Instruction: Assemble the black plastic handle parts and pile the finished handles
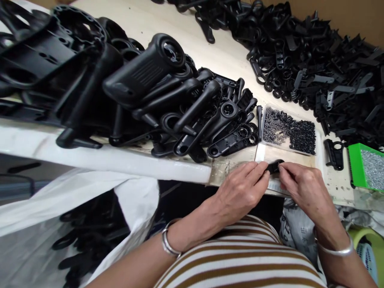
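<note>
A small black plastic part [274, 166] is held low over the table's front edge. My left hand [240, 186] is closed on its left end, thumb and fingers pressed together. At the other end, my right hand [306, 186] pinches with thumb and forefinger against the part; whatever is between those fingertips is too small to make out. Just beyond the hands lies a clear tray [312, 153] with small silvery pieces [274, 124] on its left side and small black pieces [303, 136] on its right.
Black plastic housings and arms [168, 92] are heaped along the table's left. A larger pile of black parts [300, 60] covers the back right. A single black part [334, 155] and a green bin [355, 166] of screws [373, 168] stand right. Below left hangs a white bag [136, 200] containing black parts.
</note>
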Demonstrator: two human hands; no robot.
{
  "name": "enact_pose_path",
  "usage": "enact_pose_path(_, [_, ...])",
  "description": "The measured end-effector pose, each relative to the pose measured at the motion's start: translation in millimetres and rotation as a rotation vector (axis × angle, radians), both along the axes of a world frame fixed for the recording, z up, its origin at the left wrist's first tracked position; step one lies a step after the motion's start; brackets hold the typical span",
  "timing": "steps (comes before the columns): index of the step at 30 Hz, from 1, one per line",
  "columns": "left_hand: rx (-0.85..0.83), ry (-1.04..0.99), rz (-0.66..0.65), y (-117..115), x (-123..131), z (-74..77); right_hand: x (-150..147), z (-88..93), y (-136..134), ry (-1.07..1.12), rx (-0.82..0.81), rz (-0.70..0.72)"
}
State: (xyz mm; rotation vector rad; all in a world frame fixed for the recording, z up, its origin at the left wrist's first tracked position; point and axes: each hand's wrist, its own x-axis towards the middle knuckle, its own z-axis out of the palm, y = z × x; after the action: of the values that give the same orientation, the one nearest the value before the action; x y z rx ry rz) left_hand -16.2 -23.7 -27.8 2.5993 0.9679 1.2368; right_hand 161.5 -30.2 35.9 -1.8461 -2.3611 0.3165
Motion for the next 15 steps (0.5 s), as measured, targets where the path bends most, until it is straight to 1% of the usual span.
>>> enact_pose_path(4, [-0.008, -0.011, -0.008, 0, 0, -1.0, -1, 0.9, 0, -0.065, 0.002, 0.014])
enact_pose_path(9, [-0.009, -0.015, -0.014, -1, 0, -1.7, -1, -0.3, -2, -0.202, 0.028, 0.073])
enact_pose_path(12, [-0.006, -0.032, -0.017, 0, 0, -1.3, -9, 1.6, -5, -0.385, 0.026, 0.104])
enact_pose_path(15, [-0.001, -0.056, -0.025, 1, 0, -0.5, -27, 6.6, -8, -0.596, 0.004, 0.115])
